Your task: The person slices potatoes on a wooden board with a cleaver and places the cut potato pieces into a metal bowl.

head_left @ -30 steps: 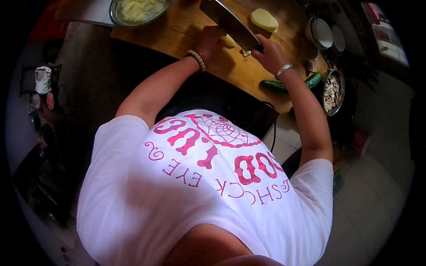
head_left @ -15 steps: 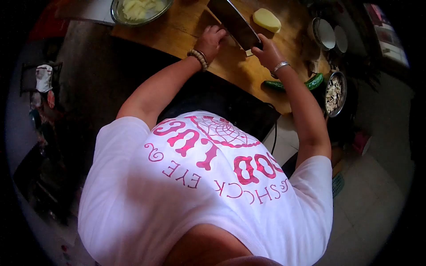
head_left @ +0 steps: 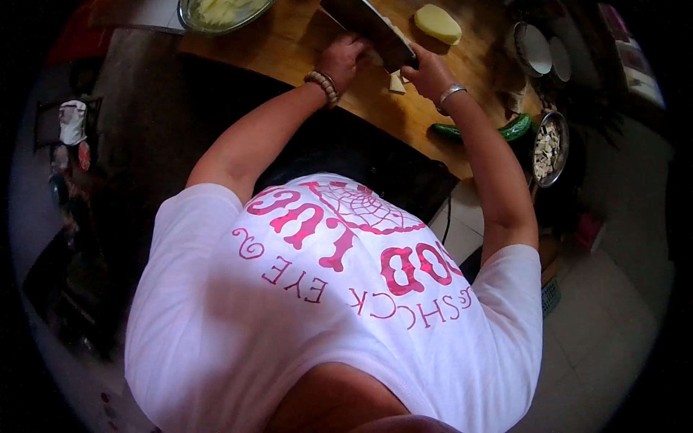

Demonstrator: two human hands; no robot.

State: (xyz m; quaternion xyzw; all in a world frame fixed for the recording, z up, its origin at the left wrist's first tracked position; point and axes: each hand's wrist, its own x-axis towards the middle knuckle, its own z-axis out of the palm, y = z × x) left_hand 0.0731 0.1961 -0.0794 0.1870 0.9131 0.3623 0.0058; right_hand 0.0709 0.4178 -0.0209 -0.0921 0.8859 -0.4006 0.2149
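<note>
In my right hand (head_left: 431, 74) is the handle of a wide dark cleaver (head_left: 372, 32), its blade slanting up and to the left over the wooden board. My left hand (head_left: 343, 60), with a beaded bracelet at the wrist, has its fingers curled beside the blade against a pale piece of potato (head_left: 372, 57), mostly hidden by the fingers and the cleaver. Pale cut slices (head_left: 397, 83) lie on the near side of the blade, close to my right hand. Beyond the cleaver rests a peeled potato (head_left: 438, 24), cut side not visible.
A glass bowl (head_left: 189, 24) of pale potato pieces stands at the upper left. Green cucumbers (head_left: 515, 128) lie under my right forearm. To the right is a metal pan (head_left: 562, 164) of chopped pieces. White bowls (head_left: 534, 52) stand at the wooden board's (head_left: 289, 54) right.
The cleaver and both hands have shifted slightly up and left in view. More of the cut slices now show beside the blade near my right hand.
</note>
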